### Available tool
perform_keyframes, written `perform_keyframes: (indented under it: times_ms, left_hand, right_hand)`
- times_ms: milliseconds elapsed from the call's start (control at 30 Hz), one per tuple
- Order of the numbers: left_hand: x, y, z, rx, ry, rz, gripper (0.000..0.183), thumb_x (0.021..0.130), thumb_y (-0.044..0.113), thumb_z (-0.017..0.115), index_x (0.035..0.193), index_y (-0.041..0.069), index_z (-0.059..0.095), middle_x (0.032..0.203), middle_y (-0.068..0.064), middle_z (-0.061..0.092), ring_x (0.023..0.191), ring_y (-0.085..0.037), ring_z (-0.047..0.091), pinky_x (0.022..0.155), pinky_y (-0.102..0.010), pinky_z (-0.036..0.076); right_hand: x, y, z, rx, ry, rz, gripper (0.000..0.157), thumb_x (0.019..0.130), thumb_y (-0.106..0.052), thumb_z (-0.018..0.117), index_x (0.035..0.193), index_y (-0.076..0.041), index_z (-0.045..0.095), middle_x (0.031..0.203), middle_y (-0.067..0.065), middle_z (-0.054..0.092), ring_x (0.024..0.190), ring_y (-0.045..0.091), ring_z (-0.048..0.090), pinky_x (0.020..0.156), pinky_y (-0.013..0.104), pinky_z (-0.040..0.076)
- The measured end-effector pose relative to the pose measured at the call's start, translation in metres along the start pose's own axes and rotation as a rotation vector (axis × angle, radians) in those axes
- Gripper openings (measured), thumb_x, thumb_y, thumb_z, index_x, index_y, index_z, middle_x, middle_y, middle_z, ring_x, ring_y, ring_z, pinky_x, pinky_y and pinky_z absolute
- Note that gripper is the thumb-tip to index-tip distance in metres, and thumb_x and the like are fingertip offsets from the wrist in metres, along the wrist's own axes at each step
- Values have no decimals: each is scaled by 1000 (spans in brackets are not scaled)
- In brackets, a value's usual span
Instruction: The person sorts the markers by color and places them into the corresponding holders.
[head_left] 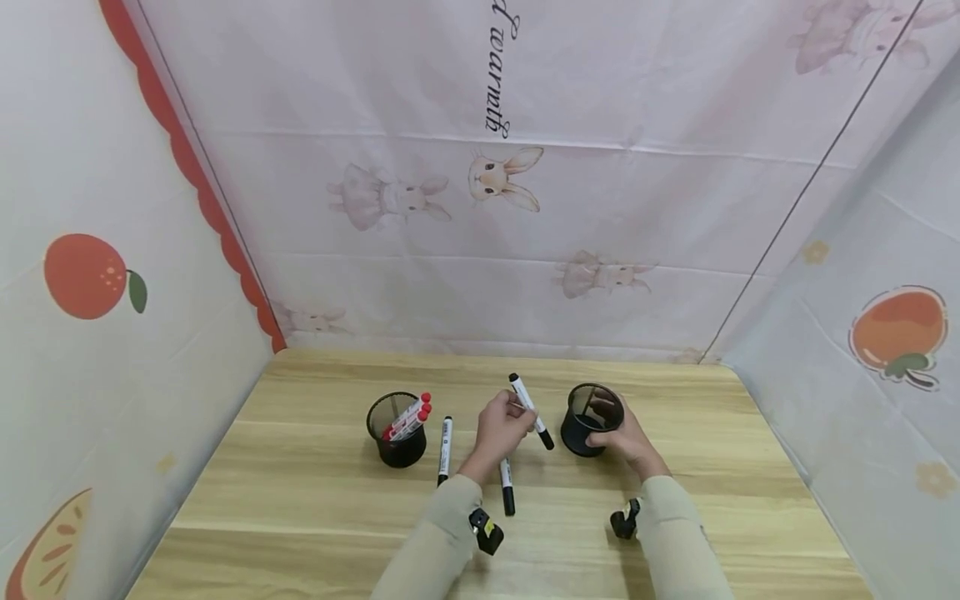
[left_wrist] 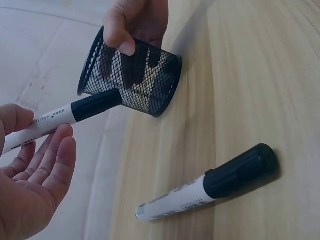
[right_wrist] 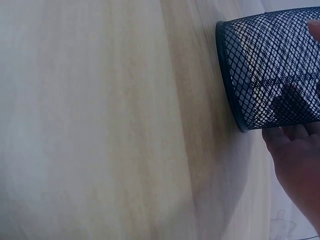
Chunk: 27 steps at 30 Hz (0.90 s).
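My left hand [head_left: 501, 429] pinches a black-capped white marker [head_left: 531, 410] between thumb and fingers, above the table. In the left wrist view the cap of this marker [left_wrist: 52, 120] points toward a black mesh pen cup [left_wrist: 135, 75]. The right hand [head_left: 630, 437] grips that mesh cup [head_left: 581, 433] round its side, thumb in front, and no pens show inside it. In the right wrist view the cup [right_wrist: 270, 70] stands at the right edge, fingers behind its mesh. Another black-capped marker [head_left: 507, 487] lies on the table beside the left wrist, partly hidden by it.
A second black mesh cup [head_left: 401, 450] on the left holds several red-capped markers [head_left: 412, 417]. Between it and my left forearm lies another black-capped marker [head_left: 446, 446]. The wooden table [head_left: 300, 483] is bordered by printed cloth walls [head_left: 450, 300] at the back and sides.
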<state>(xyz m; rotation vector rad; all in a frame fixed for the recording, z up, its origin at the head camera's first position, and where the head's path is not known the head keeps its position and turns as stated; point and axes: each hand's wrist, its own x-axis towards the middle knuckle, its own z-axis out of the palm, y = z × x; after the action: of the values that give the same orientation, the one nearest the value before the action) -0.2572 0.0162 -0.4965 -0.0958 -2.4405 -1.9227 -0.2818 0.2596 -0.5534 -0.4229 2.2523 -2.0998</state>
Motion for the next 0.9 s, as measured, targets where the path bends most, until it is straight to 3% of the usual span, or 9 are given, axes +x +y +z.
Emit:
perform_keyframes:
  times_ms: [267, 900]
  left_hand:
    - [5, 5, 3, -45, 5, 12, 19, 73, 14, 64, 86, 8, 52, 76, -1, 57, 62, -11, 58, 52, -24, 49]
    - [8, 17, 14, -93, 80, 194, 18, 70, 14, 69, 82, 11, 55, 71, 4, 60, 62, -9, 58, 55, -22, 49]
  right_hand:
    - [1, 0, 1, -4, 0, -10, 86, 53, 9, 71, 127, 0, 28, 123, 28, 35, 115, 38, 30, 97, 48, 17]
    - [1, 0, 0, -4, 3, 26, 85, 53, 8, 71, 127, -2, 29, 123, 28, 35, 116, 38, 29, 95, 50, 20]
